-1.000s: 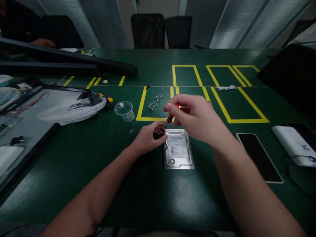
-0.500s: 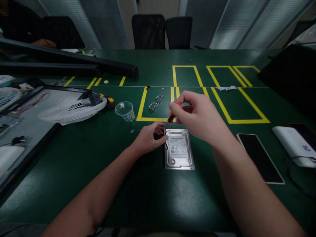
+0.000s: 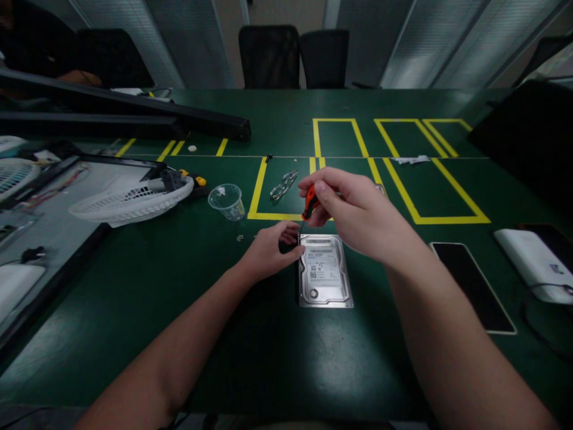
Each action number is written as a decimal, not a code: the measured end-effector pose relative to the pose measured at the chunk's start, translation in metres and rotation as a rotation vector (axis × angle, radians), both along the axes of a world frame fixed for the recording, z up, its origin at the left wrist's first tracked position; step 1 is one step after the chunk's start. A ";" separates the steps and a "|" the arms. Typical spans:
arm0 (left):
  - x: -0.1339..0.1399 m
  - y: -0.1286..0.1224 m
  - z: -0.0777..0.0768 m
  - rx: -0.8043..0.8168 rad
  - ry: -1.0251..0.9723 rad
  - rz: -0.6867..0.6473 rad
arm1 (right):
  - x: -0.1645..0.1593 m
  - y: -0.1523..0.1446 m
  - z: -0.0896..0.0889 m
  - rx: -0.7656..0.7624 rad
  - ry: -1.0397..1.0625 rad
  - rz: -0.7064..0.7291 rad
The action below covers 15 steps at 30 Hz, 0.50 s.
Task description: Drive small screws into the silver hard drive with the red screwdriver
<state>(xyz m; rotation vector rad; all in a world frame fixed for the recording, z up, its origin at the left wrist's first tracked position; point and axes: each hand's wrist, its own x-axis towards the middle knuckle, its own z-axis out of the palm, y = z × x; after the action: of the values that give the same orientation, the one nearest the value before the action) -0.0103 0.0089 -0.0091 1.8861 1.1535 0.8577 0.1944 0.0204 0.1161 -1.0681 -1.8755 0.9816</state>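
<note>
From where I sit, the head view puts the drive (image 3: 325,269) flat on the green surface (image 3: 250,358), label up, straight ahead of me and between my forearms. My right hand (image 3: 349,206) is closed on the screwdriver (image 3: 308,206), thumb and fingers pinching its red and black handle. The shaft slants down to the drive's far left corner; I can't tell whether the tip sits in a screw. My left hand (image 3: 275,249) is half open at that same corner, thumb against the drive's left edge and fingers curled just beyond; I can't make out whether they grip anything.

Left of the drive I have a few tiny pale bits (image 3: 240,237), too small to name, and beyond them a clear cup (image 3: 227,203). The glasses (image 3: 283,186) lie farther out, inside a yellow tape outline (image 3: 277,215). Over on my right, well apart from the drive, are a dark slab (image 3: 472,286) with a pale rim and a white box (image 3: 532,263). On my far left, a white mesh piece (image 3: 89,209) rests over a grey panel (image 3: 89,242).
</note>
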 end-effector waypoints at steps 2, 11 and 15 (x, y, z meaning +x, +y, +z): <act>0.000 0.000 0.000 0.000 0.001 -0.001 | -0.001 0.000 0.000 -0.004 0.011 -0.019; 0.000 0.000 -0.001 0.006 -0.004 -0.001 | -0.003 -0.005 0.006 0.046 -0.069 -0.143; 0.001 0.000 -0.001 -0.003 -0.009 -0.002 | -0.003 -0.005 0.005 0.082 -0.020 -0.058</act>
<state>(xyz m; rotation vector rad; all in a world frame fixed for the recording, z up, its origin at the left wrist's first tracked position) -0.0096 0.0091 -0.0099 1.8789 1.1467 0.8612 0.1916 0.0152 0.1215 -1.0806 -1.8740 0.8571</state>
